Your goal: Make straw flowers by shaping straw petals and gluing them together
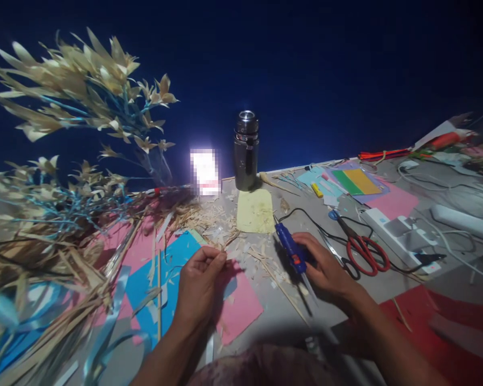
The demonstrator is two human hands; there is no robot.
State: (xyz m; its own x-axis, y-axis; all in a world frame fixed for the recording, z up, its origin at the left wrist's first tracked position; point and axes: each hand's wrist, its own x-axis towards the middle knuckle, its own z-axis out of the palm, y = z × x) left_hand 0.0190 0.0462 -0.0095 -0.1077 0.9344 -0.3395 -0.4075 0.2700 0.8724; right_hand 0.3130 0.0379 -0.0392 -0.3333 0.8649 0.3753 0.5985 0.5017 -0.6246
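My right hand is wrapped round a blue glue gun, its nozzle pointing away from me and a pale glue stick coming out of its rear. Over the pink paper my left hand is closed in a pinch; a thin dry strip shows at its fingertips. Beyond the hands lies a pale yellow square with bits on it. A dark metal flask stands upright behind that square.
Dried flowers with blue stems rise at the left, above husk strips and blue paper. Red-handled scissors, a white power strip and cables lie at the right. Red sheets are at the lower right.
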